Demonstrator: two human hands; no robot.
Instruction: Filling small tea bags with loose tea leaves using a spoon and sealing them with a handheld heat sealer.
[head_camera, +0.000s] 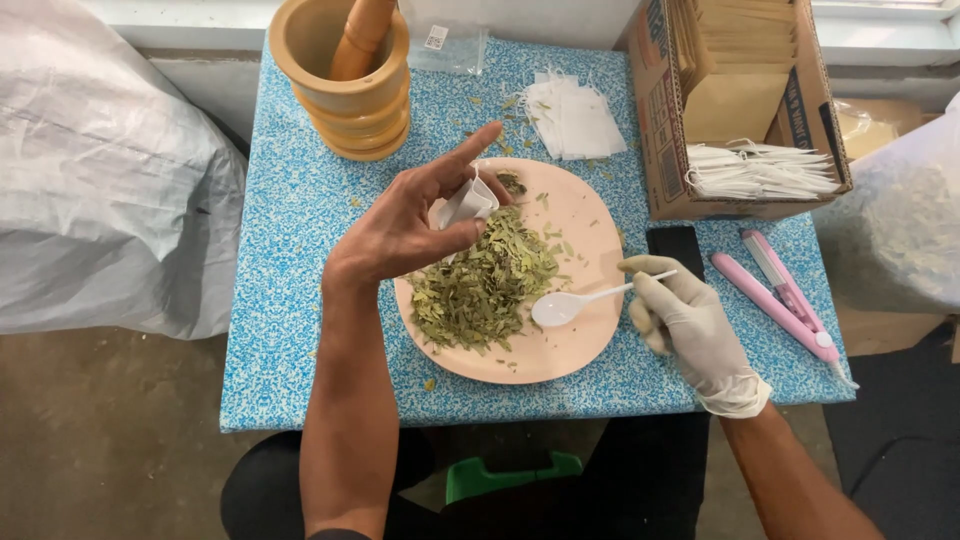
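Left hand (410, 225), bare, pinches a small white filter bag (468, 203) between thumb and fingers, forefinger stretched out, above the pink plate (590, 225) on the blue speckled counter (290, 260). Dried green leaves (485, 285) lie heaped on the plate just under that hand. Behind stands a wooden mortar (345, 90) with its pestle (360, 35), then a loose stack of white bags (572, 118). Right hand (685, 320), gloved white, pinches a white plastic spoon (570, 305), its bowl resting on the plate beside the leaves. Farther right, an open brown cardboard box (665, 150) holds tan envelopes and more white bags; a pink sealing tool (785, 300) lies before it.
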